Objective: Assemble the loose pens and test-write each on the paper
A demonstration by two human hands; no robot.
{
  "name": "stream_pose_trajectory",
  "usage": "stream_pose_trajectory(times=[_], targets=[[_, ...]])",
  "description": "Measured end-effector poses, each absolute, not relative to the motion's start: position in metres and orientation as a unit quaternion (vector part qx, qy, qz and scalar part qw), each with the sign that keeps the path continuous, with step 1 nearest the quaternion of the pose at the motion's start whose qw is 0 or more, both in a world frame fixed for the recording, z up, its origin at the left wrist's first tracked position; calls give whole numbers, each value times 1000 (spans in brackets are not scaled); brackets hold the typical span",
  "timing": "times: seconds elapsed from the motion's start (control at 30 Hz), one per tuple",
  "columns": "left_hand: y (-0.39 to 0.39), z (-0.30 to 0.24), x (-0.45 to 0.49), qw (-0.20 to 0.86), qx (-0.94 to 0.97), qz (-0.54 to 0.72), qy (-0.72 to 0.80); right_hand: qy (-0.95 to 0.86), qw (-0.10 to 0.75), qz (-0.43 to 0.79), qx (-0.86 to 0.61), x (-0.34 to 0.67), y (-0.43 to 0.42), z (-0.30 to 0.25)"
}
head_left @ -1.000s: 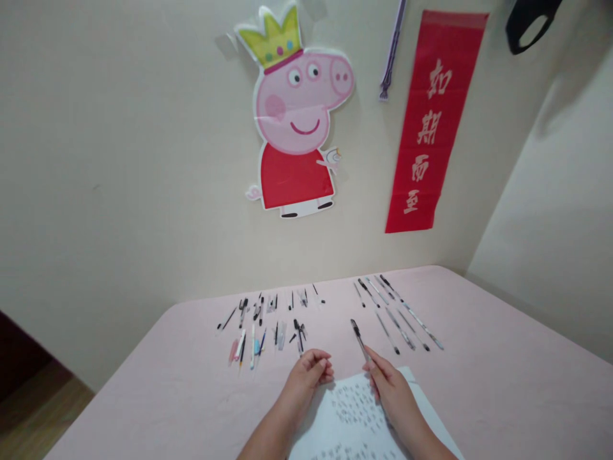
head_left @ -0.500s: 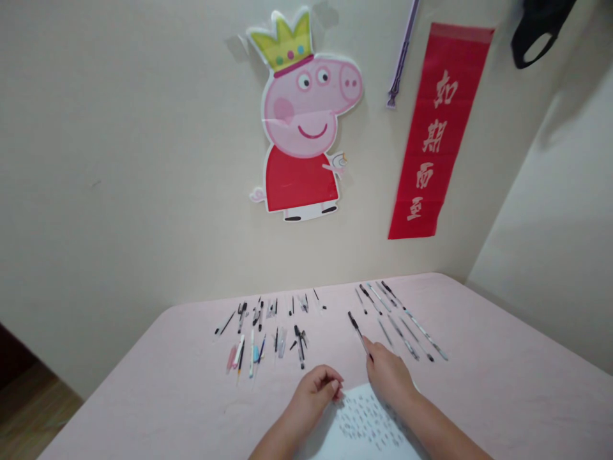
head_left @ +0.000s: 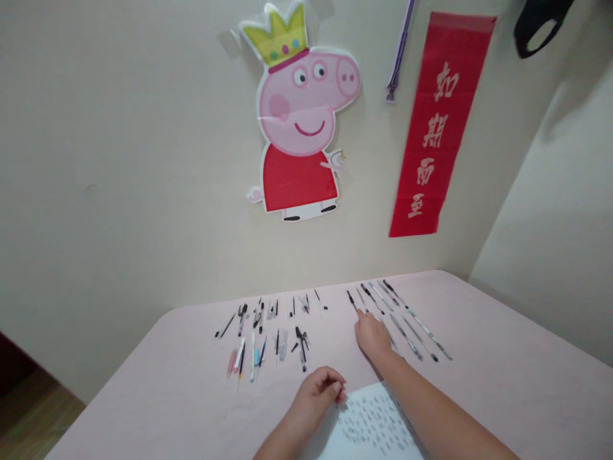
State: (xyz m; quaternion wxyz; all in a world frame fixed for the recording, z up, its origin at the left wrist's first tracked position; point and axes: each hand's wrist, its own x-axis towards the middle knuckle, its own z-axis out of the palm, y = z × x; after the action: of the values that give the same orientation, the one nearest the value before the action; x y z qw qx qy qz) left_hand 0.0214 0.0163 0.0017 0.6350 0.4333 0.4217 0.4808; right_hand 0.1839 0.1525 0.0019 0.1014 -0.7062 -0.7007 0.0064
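Observation:
My right hand reaches forward over the pink table and grips a black-capped pen, whose tip points away from me beside a row of several assembled pens. My left hand rests curled, fingers closed, on the upper left corner of a white sheet of paper covered with handwriting. Nothing shows inside the left hand's fingers.
Groups of several pen parts, caps and refills lie on the table's left-centre. On the wall behind hang a cartoon pig cutout, a red banner with characters and a purple strap. A wooden floor shows at the lower left.
My right hand moved forward from the paper toward the row of pens, carrying the black-capped pen with it. My left hand stayed on the paper's corner.

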Motion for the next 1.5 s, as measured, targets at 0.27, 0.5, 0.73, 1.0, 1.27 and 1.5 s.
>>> stream_pose_trajectory(times=[0.27, 0.5, 0.73, 1.0, 1.27, 1.5], targets=[[16, 3, 21, 634, 438, 475, 425, -688, 131, 8, -714, 181, 172, -4], [16, 3, 21, 632, 439, 477, 425, -678, 180, 29, -712, 182, 181, -12], [16, 3, 21, 637, 431, 481, 421, -703, 260, 82, -656, 193, 178, -15], [18, 0, 23, 629, 430, 492, 421, -761, 263, 150, -574, 206, 150, -15], [18, 0, 24, 624, 432, 496, 422, -777, 263, 81, -567, 202, 115, -10], [18, 0, 25, 620, 432, 491, 434, -773, 260, 84, -573, 202, 116, -8]])
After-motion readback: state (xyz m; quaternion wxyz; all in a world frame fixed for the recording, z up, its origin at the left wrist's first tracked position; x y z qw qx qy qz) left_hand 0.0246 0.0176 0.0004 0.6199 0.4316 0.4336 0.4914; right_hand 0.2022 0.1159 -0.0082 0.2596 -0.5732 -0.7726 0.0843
